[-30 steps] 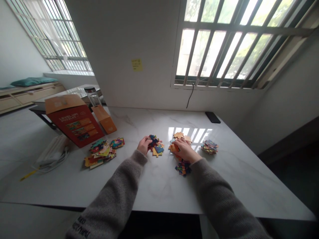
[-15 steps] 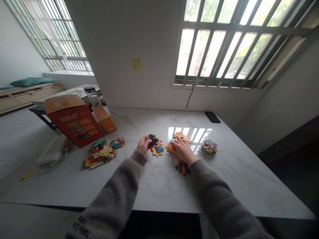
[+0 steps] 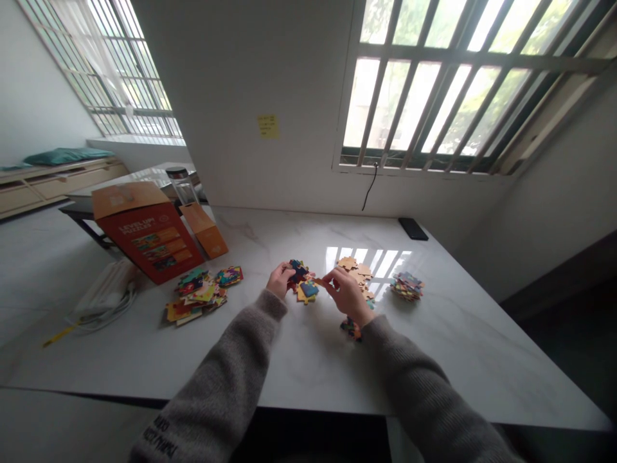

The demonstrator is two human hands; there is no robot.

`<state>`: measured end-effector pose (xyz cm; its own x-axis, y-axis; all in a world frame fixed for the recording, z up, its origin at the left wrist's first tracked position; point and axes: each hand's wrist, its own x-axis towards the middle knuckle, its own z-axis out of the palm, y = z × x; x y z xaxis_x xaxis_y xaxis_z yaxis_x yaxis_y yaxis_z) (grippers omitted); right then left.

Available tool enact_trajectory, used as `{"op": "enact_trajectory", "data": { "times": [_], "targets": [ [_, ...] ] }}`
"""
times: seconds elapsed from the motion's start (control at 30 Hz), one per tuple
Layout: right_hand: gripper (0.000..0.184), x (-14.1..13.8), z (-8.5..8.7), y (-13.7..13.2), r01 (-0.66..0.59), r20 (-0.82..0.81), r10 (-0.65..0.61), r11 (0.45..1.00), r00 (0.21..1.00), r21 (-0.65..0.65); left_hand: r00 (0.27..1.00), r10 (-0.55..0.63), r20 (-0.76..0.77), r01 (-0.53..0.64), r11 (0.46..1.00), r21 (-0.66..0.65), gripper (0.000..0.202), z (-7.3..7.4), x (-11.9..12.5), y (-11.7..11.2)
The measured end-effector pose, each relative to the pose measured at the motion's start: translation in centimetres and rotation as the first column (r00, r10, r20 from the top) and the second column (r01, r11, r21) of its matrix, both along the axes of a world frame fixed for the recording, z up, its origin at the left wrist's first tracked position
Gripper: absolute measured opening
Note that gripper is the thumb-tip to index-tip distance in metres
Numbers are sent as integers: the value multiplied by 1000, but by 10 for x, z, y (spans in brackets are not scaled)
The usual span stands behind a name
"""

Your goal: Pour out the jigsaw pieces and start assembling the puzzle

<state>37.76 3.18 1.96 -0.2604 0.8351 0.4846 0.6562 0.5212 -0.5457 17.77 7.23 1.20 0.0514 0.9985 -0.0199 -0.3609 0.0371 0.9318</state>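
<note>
My left hand (image 3: 279, 280) is closed on dark puzzle pieces (image 3: 297, 270) near the middle of the table. Just beneath and beside them lie yellow and blue puzzle pieces (image 3: 307, 291). Between the thumb and fingers of my right hand (image 3: 346, 292) is a single orange puzzle piece (image 3: 320, 281), held tilted, edge towards me, beside that cluster. Behind and right of this hand are tan, face-down pieces (image 3: 357, 267). Below it sits a small dark, multicoloured group of pieces (image 3: 351, 328), partly covered by my wrist.
A mixed pile of puzzle pieces (image 3: 197, 296) lies on the left, a stacked heap (image 3: 407, 286) on the right. Behind the left pile stand a red puzzle box (image 3: 149, 235) and an orange carton (image 3: 206, 231). A white cable (image 3: 108, 315) and a black phone (image 3: 413, 229) rest on the table.
My right hand has lifted the orange piece from the table and brought it slightly left, towards the dark pieces. My left hand stays in place.
</note>
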Motion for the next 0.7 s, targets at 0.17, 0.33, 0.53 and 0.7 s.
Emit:
{"op": "enact_trajectory", "data": {
  "times": [0.17, 0.33, 0.53, 0.7],
  "targets": [
    [15, -23, -6, -9, -205, 284, 188, 978, 940, 31, 1000, 11, -1, -11, 1000, 4, 22, -4, -1, 1],
    [19, 10, -8, 11, -129, 255, 120, 991, 959, 20, 1000, -12, -3, 12, 1000, 4, 23, -2, 0, 0],
    [32, 67, -9, 54, 363, 385, -344, 931, 856, 25, 998, -60, -12, 60, 998, -7, 25, 5, 3, -3],
    [22, 71, -13, 60, 377, 488, -310, 925, 816, -42, 999, -43, -20, 43, 999, -6, 24, 5, 3, -4]
  ]
}}
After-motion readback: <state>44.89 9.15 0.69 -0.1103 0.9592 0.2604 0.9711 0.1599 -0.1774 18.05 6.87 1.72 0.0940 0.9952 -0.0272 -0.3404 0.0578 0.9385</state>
